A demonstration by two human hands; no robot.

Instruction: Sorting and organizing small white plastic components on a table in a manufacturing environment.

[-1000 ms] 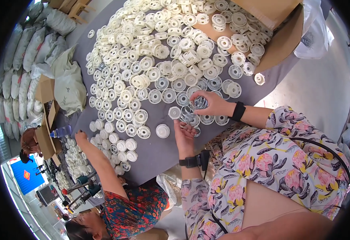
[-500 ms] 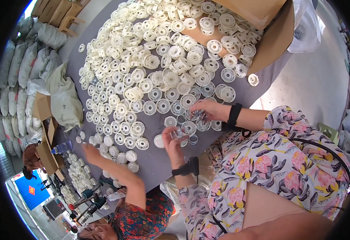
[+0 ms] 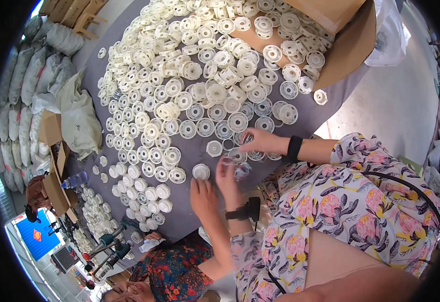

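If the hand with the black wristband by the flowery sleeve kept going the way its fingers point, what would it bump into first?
That right hand points left across the grey table. It would probably first meet the loose white spool just ahead of its fingertips, though depth is hard to judge here.

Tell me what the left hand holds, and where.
Left hand pinches a small pale round plastic part; blur hides the exact place of hold.

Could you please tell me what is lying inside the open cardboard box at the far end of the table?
White plastic spools lie inside the cardboard box, spilling onto the grey table. Its folded flap hides the rest.
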